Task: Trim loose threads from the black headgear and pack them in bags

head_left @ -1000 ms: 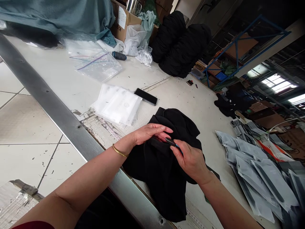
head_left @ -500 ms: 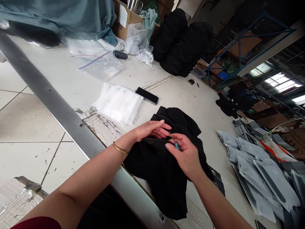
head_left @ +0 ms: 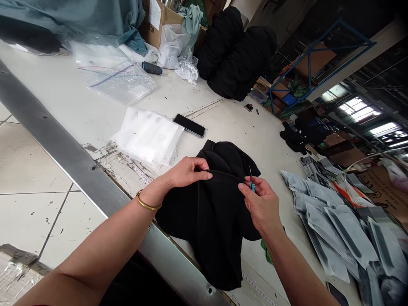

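Observation:
A black cloth garment (head_left: 219, 212) lies bunched over the table's front edge, its upper hem drawn out in a line between my two hands. My left hand (head_left: 188, 172), with a gold bangle at the wrist, pinches that hem between thumb and fingers. At the hem's other end my right hand (head_left: 261, 199) grips the cloth with its fingertips. Tucked in the same fingers is a small blue-handled tool (head_left: 252, 185) with a thin dark point sticking upward; most of its handle is hidden.
A stack of white plastic bags (head_left: 148, 136) and a phone (head_left: 189, 125) lie beyond the garment. Packed grey-white pouches (head_left: 338, 221) are heaped at right. Farther back stand a thread spool (head_left: 152, 68) and big black cloth bundles (head_left: 236, 55). A metal strip (head_left: 76, 153) edges the table.
My hands were close together over the cloth; now they are apart, with the hem stretched between them. The tool's thin point now shows upward. The camera view has shifted slightly.

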{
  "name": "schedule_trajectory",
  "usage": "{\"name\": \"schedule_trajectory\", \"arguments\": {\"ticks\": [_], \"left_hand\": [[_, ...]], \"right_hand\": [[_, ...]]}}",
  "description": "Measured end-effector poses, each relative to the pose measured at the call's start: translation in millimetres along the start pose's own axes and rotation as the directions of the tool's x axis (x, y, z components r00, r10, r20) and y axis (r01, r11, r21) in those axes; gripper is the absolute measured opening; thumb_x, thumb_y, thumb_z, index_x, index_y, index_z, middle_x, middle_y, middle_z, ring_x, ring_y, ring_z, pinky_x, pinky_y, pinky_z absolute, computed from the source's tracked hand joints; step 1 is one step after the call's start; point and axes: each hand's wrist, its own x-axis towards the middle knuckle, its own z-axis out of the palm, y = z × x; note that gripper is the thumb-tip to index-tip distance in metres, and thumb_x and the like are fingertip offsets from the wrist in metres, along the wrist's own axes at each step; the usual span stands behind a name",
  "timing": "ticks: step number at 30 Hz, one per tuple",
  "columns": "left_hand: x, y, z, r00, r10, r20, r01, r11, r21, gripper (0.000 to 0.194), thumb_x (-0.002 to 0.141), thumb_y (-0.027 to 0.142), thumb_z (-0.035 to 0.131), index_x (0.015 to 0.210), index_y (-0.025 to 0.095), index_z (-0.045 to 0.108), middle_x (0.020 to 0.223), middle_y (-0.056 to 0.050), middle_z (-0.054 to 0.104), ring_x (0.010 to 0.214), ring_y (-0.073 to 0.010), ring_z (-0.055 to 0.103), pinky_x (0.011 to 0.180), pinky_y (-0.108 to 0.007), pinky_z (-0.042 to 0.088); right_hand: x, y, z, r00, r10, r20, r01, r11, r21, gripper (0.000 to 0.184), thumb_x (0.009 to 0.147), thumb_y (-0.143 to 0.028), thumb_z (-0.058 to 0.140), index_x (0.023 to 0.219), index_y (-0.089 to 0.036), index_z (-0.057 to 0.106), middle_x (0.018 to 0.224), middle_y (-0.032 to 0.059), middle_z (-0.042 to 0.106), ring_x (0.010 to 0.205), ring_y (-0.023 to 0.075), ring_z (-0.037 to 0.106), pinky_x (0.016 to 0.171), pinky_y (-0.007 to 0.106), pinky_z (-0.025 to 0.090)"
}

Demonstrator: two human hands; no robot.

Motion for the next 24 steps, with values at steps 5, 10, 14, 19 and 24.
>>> {"name": "schedule_trajectory", "arguments": {"ticks": [5, 10, 14, 19, 24], "left_hand": [[3.5, -2.3, 5.8, 0.999, -0.026, 0.031, 0.034, 0.951, -0.307, 0.024, 0.084, 0.040, 0.055, 0.079, 0.017, 0.054, 0.075, 0.001, 0.054, 0.072, -0.0124, 0.050, 0.072, -0.027, 0.042], [4.6, -6.5, 12.9, 0.997, -0.039, 0.060, 0.065, 0.838, -0.542, 0.022, 0.084, 0.034, 0.059, 0.099, 0.018, 0.057, 0.087, -0.001, 0.058, 0.078, -0.0121, 0.054, 0.075, -0.025, 0.042], [4.6, -6.1, 12.8, 0.994, -0.043, 0.101, 0.097, 0.775, -0.624, 0.024, 0.083, 0.030, 0.061, 0.103, 0.016, 0.060, 0.090, -0.003, 0.062, 0.079, -0.0118, 0.056, 0.075, -0.023, 0.043], [5.0, -7.1, 12.0, 0.986, -0.083, 0.147, 0.163, 0.696, -0.700, 0.026, 0.080, 0.030, 0.065, 0.100, 0.015, 0.062, 0.087, -0.004, 0.064, 0.078, -0.0139, 0.060, 0.073, -0.024, 0.046], [6.7, -9.4, 11.5, 0.984, -0.084, 0.155, 0.170, 0.679, -0.714, 0.023, 0.080, 0.028, 0.065, 0.099, 0.015, 0.063, 0.084, -0.004, 0.065, 0.072, -0.0113, 0.060, 0.067, -0.021, 0.046]], "right_hand": [[-1.9, -3.7, 3.6, 0.987, 0.149, 0.053, -0.151, 0.988, 0.040, 0.030, 0.075, -0.040, 0.067, 0.096, -0.020, 0.062, 0.088, 0.0058, 0.068, 0.072, 0.0172, 0.065, 0.059, 0.030, 0.054], [-1.2, -19.6, -4.0, 1.000, -0.020, 0.020, 0.024, 0.966, -0.256, 0.030, 0.078, -0.043, 0.063, 0.099, -0.022, 0.061, 0.090, 0.0047, 0.068, 0.077, 0.0189, 0.064, 0.068, 0.033, 0.053], [-1.0, -33.0, -12.8, 0.942, -0.328, 0.070, 0.324, 0.833, -0.448, 0.026, 0.085, -0.039, 0.055, 0.104, -0.021, 0.060, 0.085, 0.0036, 0.068, 0.073, 0.0171, 0.065, 0.063, 0.028, 0.051], [0.5, -28.3, -10.1, 0.857, -0.426, 0.289, 0.515, 0.702, -0.492, 0.021, 0.089, -0.034, 0.052, 0.101, -0.020, 0.059, 0.083, 0.0016, 0.069, 0.065, 0.0137, 0.065, 0.055, 0.024, 0.048], [6.6, -21.7, -5.7, 0.830, -0.452, 0.328, 0.558, 0.662, -0.499, 0.018, 0.089, -0.032, 0.052, 0.101, -0.019, 0.058, 0.083, 0.0013, 0.069, 0.067, 0.0126, 0.065, 0.053, 0.022, 0.045]]}}
